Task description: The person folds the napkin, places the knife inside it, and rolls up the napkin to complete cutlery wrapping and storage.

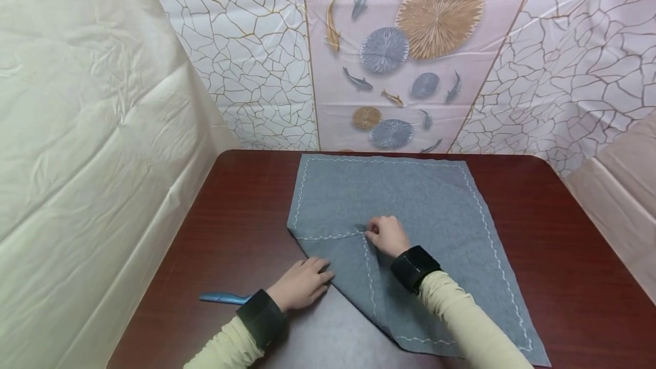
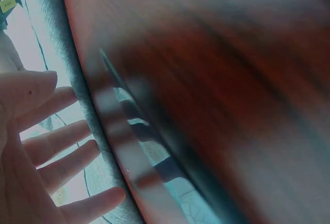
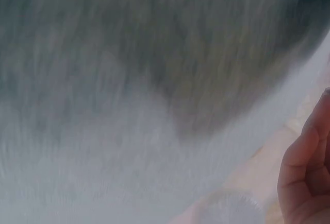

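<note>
A grey cloth [image 1: 425, 198] with wavy white stitching along its borders lies on the table, its near-left corner folded inward as a flap [image 1: 343, 261]. At the flap's tip, my right hand [image 1: 389, 236] pinches the corner between thumb and curled fingers. Only part of that right hand [image 3: 304, 177] shows in the right wrist view, beside blurred grey cloth [image 3: 103, 69]. My left hand [image 1: 301, 283] rests at the slanting folded edge, fingertips touching it. In the left wrist view, the fingers of that left hand [image 2: 31, 147] are spread and fairly straight next to the fold [image 2: 98, 110].
A slim blue object [image 1: 222, 298] lies left of the left wrist, partly hidden by it; its kind is unclear. Dark red table [image 1: 220, 215] surface surrounds the cloth. Patterned drapery [image 1: 246, 44] hangs behind, with a pale sheet [image 1: 92, 147] at the left.
</note>
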The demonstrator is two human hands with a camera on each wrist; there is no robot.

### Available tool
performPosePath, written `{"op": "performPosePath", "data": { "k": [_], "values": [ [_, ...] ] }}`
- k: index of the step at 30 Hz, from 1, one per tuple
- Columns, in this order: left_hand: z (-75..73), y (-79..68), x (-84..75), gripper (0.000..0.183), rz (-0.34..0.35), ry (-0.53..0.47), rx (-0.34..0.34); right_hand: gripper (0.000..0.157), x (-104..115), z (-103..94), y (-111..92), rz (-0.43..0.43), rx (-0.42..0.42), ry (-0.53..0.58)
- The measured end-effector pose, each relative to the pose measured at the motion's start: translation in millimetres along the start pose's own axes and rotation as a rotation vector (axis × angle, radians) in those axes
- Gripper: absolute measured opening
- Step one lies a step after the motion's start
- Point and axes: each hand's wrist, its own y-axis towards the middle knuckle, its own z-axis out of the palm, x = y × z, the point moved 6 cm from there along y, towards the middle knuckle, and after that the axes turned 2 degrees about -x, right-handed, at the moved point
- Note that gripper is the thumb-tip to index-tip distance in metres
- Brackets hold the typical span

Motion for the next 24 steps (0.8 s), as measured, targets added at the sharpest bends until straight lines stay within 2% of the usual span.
{"op": "performPosePath", "data": {
  "k": [6, 18, 21, 24],
  "values": [
    [-0.5, 7.7, -3.3, 0.031, -0.002, 0.008, -0.019, 0.011, -13.1, -16.1, 8.8, -0.002, -0.031, -0.017],
    [4.5, 23.4, -6.0, 0.036, -0.041, -0.018, 0.046, 0.009, -40.5, -42.6, 17.5, 0.020, -0.102, -0.091],
    [3.2, 26.2, -7.7, 0.037, -0.041, -0.012, 0.043, 0.005, -47.8, -46.1, 19.8, 0.064, -0.104, -0.108],
    [2.8, 28.1, -9.2, 0.037, -0.048, -0.016, 0.047, 0.009, -54.8, -50.0, 22.8, 0.158, -0.102, -0.093]
  ]
}}
